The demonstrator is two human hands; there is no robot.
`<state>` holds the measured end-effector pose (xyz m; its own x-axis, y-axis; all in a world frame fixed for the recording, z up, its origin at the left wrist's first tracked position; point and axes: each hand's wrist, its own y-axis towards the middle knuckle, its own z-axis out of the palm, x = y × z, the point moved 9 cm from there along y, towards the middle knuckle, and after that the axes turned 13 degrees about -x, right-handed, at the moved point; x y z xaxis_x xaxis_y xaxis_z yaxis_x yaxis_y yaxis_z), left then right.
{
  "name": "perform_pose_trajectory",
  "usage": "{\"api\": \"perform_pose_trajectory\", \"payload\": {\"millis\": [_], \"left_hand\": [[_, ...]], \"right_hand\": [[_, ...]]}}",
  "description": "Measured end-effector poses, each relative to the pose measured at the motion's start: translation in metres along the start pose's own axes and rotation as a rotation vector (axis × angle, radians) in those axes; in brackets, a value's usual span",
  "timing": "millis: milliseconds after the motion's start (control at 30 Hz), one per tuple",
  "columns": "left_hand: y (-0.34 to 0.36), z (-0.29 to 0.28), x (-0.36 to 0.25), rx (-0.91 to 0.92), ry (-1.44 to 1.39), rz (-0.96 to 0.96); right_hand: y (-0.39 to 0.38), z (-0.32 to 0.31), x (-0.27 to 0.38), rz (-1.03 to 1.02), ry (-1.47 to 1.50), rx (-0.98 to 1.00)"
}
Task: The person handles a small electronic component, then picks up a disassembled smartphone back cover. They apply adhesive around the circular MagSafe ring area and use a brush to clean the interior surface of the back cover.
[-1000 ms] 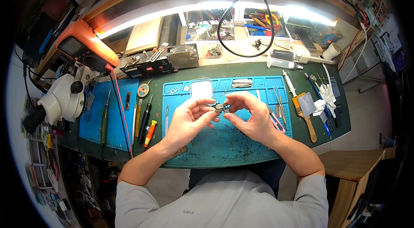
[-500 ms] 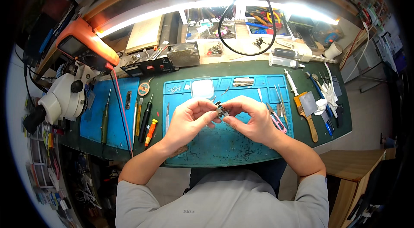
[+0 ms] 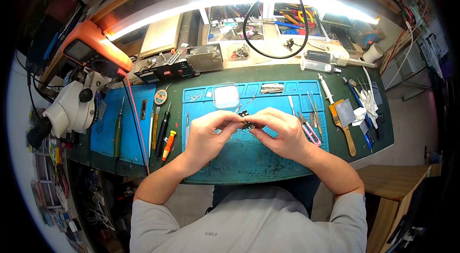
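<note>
Between my two hands, over the blue work mat (image 3: pixel 249 162), is a small dark part with metallic bits (image 3: pixel 245 120). My left hand (image 3: pixel 211 133) pinches its left side between thumb and fingers. From the other side, my right hand (image 3: pixel 280 133) grips it with thumb and index finger. The fingers cover much of the part, so its exact kind is unclear. Just beyond my hands a clear square plastic box (image 3: pixel 225 96) lies on the mat.
Left of my hands lie a yellow-orange screwdriver (image 3: pixel 168 146), a black screwdriver (image 3: pixel 162 131) and a second blue mat (image 3: pixel 103 138). A microscope (image 3: pixel 72 107) and an orange multimeter (image 3: pixel 91 52) stand farther left. To the right are pink-handled scissors (image 3: pixel 312 134), a brush (image 3: pixel 349 140) and a white syringe (image 3: pixel 326 88).
The small part has turned in my fingers, showing a different side. My fingers have closed in around it, and the view has shifted slightly.
</note>
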<state>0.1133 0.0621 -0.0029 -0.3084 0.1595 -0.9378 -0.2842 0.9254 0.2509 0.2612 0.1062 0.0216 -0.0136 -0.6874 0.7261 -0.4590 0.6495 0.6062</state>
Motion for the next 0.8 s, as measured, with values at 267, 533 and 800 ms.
{"api": "perform_pose_trajectory", "payload": {"millis": [267,533,800], "left_hand": [[0.0016,-0.0003,-0.0099,-0.016,0.111,0.118],[0.0,0.003,-0.0097,0.026,0.176,0.162],[-0.0038,0.0078,-0.0064,0.082,0.219,0.144]], "right_hand": [[0.0004,0.0002,0.0052,-0.069,-0.04,-0.009],[-0.0025,0.0016,0.0036,-0.099,-0.033,-0.021],[-0.0056,0.0054,0.0014,-0.084,-0.025,0.004]]}}
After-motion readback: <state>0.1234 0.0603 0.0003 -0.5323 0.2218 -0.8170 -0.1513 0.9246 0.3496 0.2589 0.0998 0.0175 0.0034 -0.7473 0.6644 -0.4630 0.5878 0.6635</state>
